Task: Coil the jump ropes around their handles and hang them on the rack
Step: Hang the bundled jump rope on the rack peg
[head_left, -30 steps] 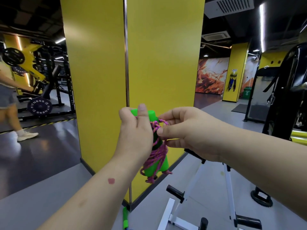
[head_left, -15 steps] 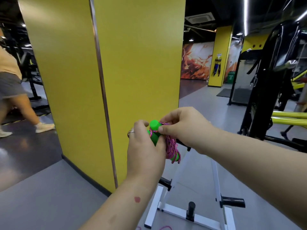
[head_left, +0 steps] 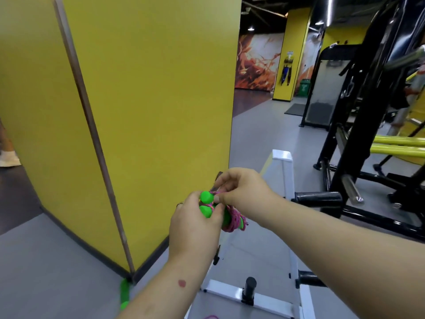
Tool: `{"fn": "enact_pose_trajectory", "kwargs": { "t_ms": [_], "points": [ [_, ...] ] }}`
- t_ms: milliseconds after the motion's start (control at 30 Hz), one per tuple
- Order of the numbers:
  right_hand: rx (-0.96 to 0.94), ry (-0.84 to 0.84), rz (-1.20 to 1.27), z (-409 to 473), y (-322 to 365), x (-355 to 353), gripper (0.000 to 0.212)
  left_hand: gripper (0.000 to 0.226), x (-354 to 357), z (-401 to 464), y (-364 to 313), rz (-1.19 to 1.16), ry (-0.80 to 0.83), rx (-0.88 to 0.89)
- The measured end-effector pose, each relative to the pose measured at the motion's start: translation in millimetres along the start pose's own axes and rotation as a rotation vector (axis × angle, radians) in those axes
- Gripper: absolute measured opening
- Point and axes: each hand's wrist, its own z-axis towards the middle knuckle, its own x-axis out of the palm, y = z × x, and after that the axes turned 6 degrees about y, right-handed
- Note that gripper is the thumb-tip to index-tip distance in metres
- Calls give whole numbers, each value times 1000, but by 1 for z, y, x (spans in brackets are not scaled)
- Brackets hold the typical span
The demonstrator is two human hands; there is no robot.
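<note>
Gym floor; hands (head_left: 195, 224) grip green handles (head_left: 206, 204)

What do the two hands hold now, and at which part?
Left hand grips the green handles just below their rounded ends; right hand pinches the pink rope beside those ends.

A gym: black weight machine (head_left: 358, 125), white peg rack (head_left: 288, 180), yellow pillars (head_left: 161, 100).
</note>
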Motion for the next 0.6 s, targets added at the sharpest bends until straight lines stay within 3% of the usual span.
{"fn": "enact_pose_trajectory", "kwargs": {
  "t_ms": [133,300,400,467,600],
  "points": [
    [87,41,173,33,-31,3,26,29,17,28,26,-89,132,8],
    [161,109,325,75,-55,-5,23,47,34,64,61,-559,353,-27],
    [162,142,343,97,-62,-7,22,41,45,83,71,-629,394,-27],
    [151,138,293,109,-65,-5,20,37,54,96,74,-610,364,-25],
    [100,94,-16,131,-65,-4,18,53,74,118,72,-745,274,-82]
  ]
}}
